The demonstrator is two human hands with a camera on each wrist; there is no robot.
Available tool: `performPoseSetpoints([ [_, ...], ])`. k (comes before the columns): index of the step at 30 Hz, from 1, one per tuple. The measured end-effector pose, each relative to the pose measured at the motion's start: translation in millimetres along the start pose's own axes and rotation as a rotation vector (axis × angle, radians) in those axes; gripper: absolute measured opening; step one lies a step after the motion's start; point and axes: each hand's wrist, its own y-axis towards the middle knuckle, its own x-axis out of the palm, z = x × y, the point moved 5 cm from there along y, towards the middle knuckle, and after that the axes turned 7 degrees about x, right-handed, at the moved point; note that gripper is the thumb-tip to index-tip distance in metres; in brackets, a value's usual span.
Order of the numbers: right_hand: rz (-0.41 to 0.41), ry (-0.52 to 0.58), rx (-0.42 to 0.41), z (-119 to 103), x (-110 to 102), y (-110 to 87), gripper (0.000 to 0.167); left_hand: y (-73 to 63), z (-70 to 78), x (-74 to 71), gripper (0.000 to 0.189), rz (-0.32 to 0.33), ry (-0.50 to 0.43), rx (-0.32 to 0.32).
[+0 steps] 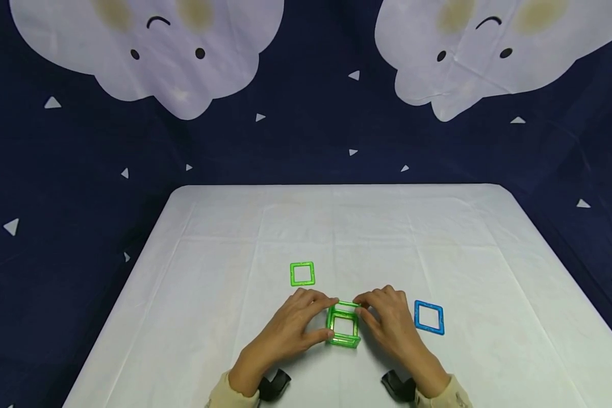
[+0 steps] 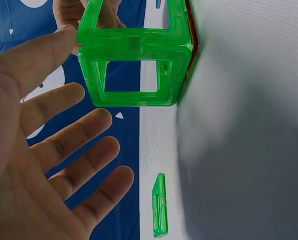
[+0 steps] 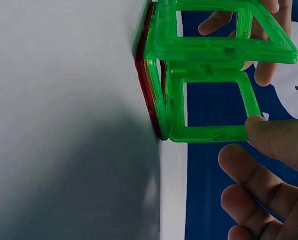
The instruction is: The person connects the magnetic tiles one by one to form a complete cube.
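A box-like frame of green magnetic tiles stands on the table, its square windows facing several ways. At its base runs a red tile edge, seen in the right wrist view. My left hand rests its thumb against the frame's upper corner, and the other fingers spread out nearly straight. On the right, my right hand pinches the upper corner of the far green tile; its thumb lies on the corner and the index fingertip is partly hidden.
Flat on the white table lie a single green tile beyond my left hand and a blue tile right of my right hand. A dark blue cloth with clouds hangs behind the table.
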Motion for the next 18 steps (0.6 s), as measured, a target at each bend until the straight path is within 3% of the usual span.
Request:
performPoseSetpoints([
  [8,-0.024,0.001,-0.006,-0.5,0.9,4.0,0.022,-0.2,0.0,1.4,0.056,-0.027,0.006,-0.037],
  [18,-0.058,0.089,-0.008,8.7,-8.4,15.6,0.027,-1.6,3.1,3.1,0.054,0.013,0.036,-0.032],
])
